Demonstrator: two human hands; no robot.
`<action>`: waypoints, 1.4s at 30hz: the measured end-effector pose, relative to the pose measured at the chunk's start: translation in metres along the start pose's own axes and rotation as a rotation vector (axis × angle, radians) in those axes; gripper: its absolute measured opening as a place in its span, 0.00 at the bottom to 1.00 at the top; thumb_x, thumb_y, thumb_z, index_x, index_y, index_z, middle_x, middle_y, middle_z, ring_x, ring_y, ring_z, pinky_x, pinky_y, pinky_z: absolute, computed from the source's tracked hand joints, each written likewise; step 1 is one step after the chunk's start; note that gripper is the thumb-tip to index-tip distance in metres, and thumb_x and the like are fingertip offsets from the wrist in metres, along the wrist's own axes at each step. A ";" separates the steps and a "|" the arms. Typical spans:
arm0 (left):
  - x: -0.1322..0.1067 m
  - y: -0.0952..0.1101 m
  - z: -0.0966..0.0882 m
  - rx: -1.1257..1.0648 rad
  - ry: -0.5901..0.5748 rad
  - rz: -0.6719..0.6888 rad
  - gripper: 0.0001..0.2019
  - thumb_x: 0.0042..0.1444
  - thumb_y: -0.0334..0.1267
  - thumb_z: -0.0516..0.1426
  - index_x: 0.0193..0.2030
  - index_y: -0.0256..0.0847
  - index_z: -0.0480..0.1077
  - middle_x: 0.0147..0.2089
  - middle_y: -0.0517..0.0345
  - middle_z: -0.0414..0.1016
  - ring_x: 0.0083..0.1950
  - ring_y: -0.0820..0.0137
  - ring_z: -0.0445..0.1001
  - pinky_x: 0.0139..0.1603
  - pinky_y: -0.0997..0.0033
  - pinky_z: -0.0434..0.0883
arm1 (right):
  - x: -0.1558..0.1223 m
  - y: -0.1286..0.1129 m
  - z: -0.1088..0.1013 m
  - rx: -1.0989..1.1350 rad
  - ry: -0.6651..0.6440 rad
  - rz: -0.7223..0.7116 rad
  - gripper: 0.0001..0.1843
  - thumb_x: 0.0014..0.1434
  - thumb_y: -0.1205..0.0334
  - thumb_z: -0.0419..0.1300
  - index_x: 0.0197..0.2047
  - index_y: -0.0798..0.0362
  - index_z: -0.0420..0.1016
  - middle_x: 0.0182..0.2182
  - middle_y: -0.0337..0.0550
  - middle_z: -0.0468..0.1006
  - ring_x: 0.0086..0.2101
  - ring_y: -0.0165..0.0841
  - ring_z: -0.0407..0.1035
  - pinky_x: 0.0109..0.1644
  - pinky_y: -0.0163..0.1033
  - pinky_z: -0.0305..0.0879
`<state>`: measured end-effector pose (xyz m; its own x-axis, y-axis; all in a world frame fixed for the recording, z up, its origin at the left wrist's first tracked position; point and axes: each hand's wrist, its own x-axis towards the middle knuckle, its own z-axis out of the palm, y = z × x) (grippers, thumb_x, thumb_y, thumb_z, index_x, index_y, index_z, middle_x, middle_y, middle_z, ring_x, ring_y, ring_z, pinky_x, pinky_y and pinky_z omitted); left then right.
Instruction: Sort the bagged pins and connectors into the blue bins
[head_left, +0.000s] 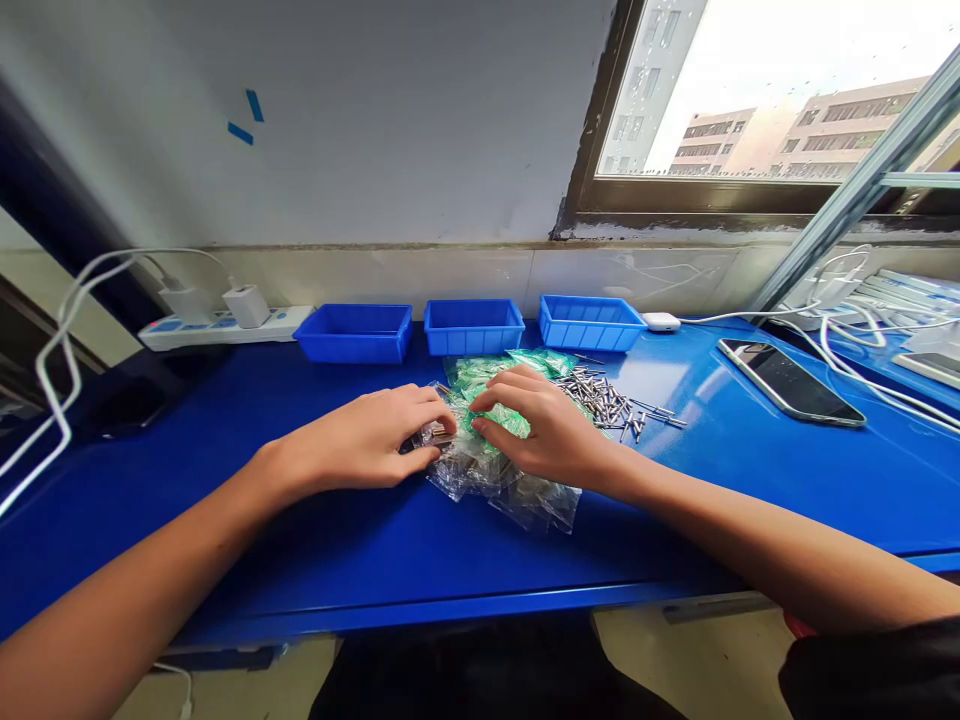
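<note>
My left hand (386, 432) is at the left edge of a pile of small clear plastic bags (480, 475), its fingers curved and its thumb apart from them. Thin brownish pieces show in the clear bags by its fingertips. Over the pile's right side is my right hand (544, 425), with a gap between thumb and forefinger and nothing seen gripped there. Green plastic bags (472, 375) lie behind and under its fingers. A heap of loose, thin metal pins, like pop rivets (600, 395), spreads out just right of this hand.
Three blue plastic bins (356, 345) stand in a row at the back of the blue table (315, 570). A power strip (277, 327) with chargers is at the left. To the right lie a phone (791, 380), a white case (661, 322) and white cables (862, 365).
</note>
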<state>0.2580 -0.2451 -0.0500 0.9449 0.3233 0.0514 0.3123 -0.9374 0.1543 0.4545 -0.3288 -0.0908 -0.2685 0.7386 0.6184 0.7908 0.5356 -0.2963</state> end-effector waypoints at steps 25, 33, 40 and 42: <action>0.009 0.015 0.022 -0.658 0.382 -0.139 0.10 0.58 0.38 0.54 0.46 0.40 0.64 0.39 0.57 0.75 0.40 0.70 0.75 0.41 0.71 0.71 | 0.004 -0.011 0.002 0.292 0.037 0.306 0.04 0.55 0.65 0.57 0.29 0.52 0.68 0.26 0.37 0.75 0.28 0.28 0.66 0.34 0.36 0.60; 0.014 0.011 0.026 -0.743 0.383 -0.202 0.14 0.54 0.41 0.57 0.45 0.37 0.69 0.37 0.56 0.75 0.37 0.69 0.74 0.40 0.70 0.71 | 0.005 -0.007 -0.001 0.402 0.041 0.505 0.04 0.53 0.67 0.57 0.27 0.53 0.67 0.25 0.37 0.73 0.26 0.26 0.64 0.29 0.34 0.57; 0.014 0.018 0.018 -0.786 0.284 -0.316 0.14 0.55 0.45 0.53 0.31 0.35 0.72 0.26 0.59 0.70 0.27 0.73 0.66 0.27 0.75 0.64 | 0.007 -0.013 -0.008 0.484 -0.082 0.508 0.10 0.56 0.62 0.55 0.25 0.55 0.71 0.23 0.39 0.75 0.25 0.27 0.66 0.28 0.33 0.59; 0.014 0.019 0.017 -0.813 0.277 -0.328 0.14 0.55 0.45 0.53 0.29 0.35 0.71 0.24 0.60 0.68 0.26 0.73 0.65 0.26 0.75 0.63 | 0.007 -0.014 -0.010 0.502 -0.083 0.511 0.12 0.57 0.62 0.55 0.24 0.55 0.71 0.22 0.39 0.75 0.24 0.26 0.65 0.27 0.33 0.59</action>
<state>0.2784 -0.2604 -0.0627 0.7313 0.6746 0.1004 0.2963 -0.4469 0.8441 0.4463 -0.3349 -0.0751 0.0111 0.9651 0.2618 0.4857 0.2236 -0.8450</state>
